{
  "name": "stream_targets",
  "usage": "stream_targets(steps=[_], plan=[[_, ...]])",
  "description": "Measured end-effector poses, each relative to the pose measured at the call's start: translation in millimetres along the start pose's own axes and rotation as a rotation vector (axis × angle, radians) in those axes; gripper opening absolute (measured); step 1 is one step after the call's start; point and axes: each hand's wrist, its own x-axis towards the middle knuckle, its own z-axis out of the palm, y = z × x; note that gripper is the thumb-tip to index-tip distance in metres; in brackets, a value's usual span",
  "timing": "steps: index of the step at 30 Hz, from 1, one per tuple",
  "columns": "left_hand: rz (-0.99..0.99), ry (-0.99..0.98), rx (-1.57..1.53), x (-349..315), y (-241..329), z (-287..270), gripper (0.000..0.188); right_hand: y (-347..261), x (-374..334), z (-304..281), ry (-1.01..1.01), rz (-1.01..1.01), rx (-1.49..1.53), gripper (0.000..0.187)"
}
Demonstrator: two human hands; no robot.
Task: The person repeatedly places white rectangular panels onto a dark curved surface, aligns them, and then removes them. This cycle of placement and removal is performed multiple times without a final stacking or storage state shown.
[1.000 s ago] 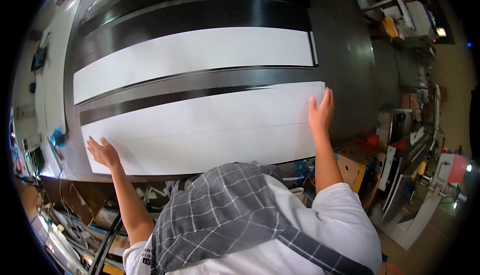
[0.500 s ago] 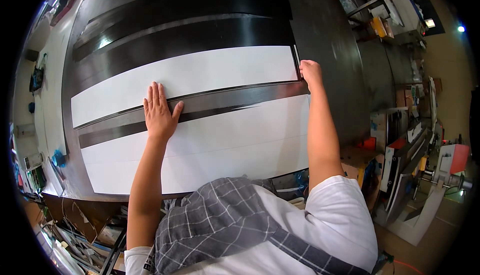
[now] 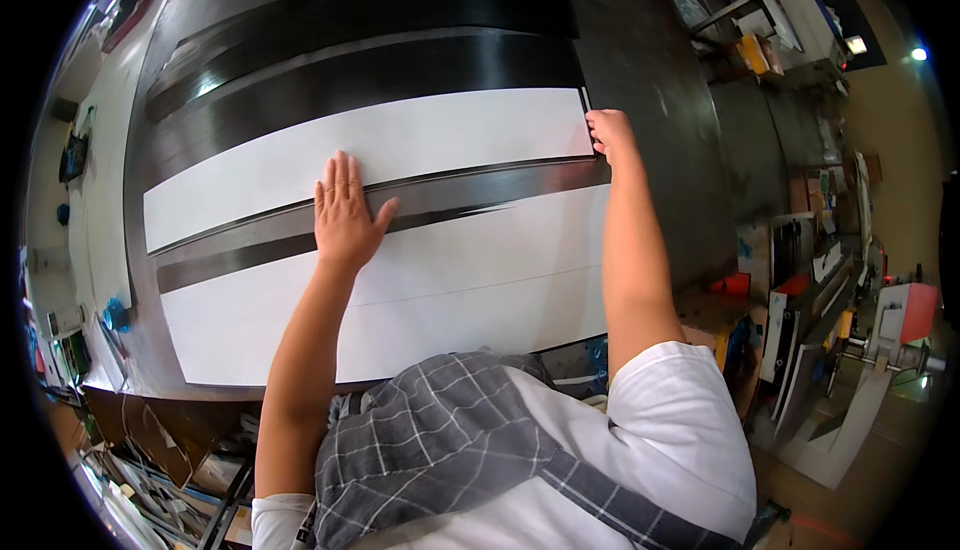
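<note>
A long white panel (image 3: 440,128) lies across the dark table, black along its near edge. My left hand (image 3: 347,225) rests flat, fingers together and thumb out, its fingertips on the panel near that edge. At the panel's right end my right hand (image 3: 613,134) is closed, thumb and fingers pressed together. A narrow dark strip with a pale line (image 3: 585,100) runs along that end and goes in under the fingers. Whatever they pinch is hidden. Nearer to me lies a wider white sheet (image 3: 480,290), with my left forearm over it.
Black glossy sheets (image 3: 480,62) lie beyond the panel on the dark metal table (image 3: 665,180). Boards and boxes (image 3: 800,320) stand off the table's right side, near a machine with a red part (image 3: 918,315). A blue object (image 3: 116,315) sits at the left edge.
My left hand has slid to the right along the panel's near edge. My right hand has shifted slightly left and up, staying closed at the panel's end.
</note>
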Motion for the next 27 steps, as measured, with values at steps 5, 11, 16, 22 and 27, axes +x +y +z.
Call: stream_targets(steps=[5, 11, 16, 22, 27], plan=[[0.007, -0.076, 0.018, 4, 9, -2, 0.085, 0, 13, -4, 0.032, -0.082, -0.074, 0.024], [0.007, -0.028, -0.117, 4, -2, -1, 0.079, -45, -24, -34, -0.257, -0.242, 0.216, 0.027], [-0.031, 0.186, -0.179, -9, -20, -26, 0.074, -61, -53, -70, -0.441, -0.355, 0.325, 0.026], [-0.047, 0.417, -0.04, -26, -72, -28, 0.05, 2, -83, -88, -0.362, -0.111, 0.245, 0.022], [0.031, 0.333, -0.038, -69, -85, -26, 0.043, 75, -97, -81, -0.514, 0.006, 0.283, 0.02]])
